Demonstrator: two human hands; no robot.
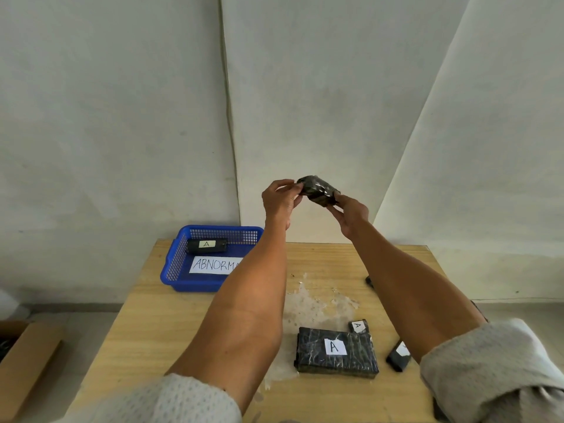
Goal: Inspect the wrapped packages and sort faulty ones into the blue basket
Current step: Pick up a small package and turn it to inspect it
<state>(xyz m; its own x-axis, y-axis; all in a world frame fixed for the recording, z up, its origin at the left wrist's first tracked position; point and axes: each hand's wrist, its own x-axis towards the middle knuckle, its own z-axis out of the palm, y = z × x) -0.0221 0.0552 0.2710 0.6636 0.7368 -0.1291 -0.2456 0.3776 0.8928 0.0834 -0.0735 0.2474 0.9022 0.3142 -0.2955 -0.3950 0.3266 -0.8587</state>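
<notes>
Head view, looking down along both forearms.

- Small wrapped package (319, 190) is held up in the air, above and to the right of the blue basket (171, 270), well clear of the table (183, 331).
- Left hand (279, 203) pinches the package's left end between thumb and fingertips. Right hand (351, 216) grips the lower right end from beneath, fingers curled against it.
- The wrap is dark, glossy and creased. No label faces the camera, and I cannot tell whether it is faulty.
- The basket holds a paper sign (213, 265) reading ABNORMA…, with one dark package marked A (207, 246) behind the sign.
- Right of the basket and nearer the person lies a large flat package (335, 352) labelled A. A small labelled package (358, 326) sits at its far corner, and another small one (398, 358) lies just beside the right forearm.
- Farther right of the basket is a dark item (370, 282), mostly hidden by the arm.
- Cardboard box (21, 361) stands on the floor, left of the basket and nearer.

Judgement: this is the inspection step, and the package is not yet sorted.

Risks:
- Slick film in a fingertip-only hold could slip as the package is turned and drop to the table or past its far edge.
- Glare on the wrap could hide a tear and lead to a wrong call.
- The basket seems to sit at the table's corner, so a hard toss or a lowered left forearm could knock it off.
</notes>
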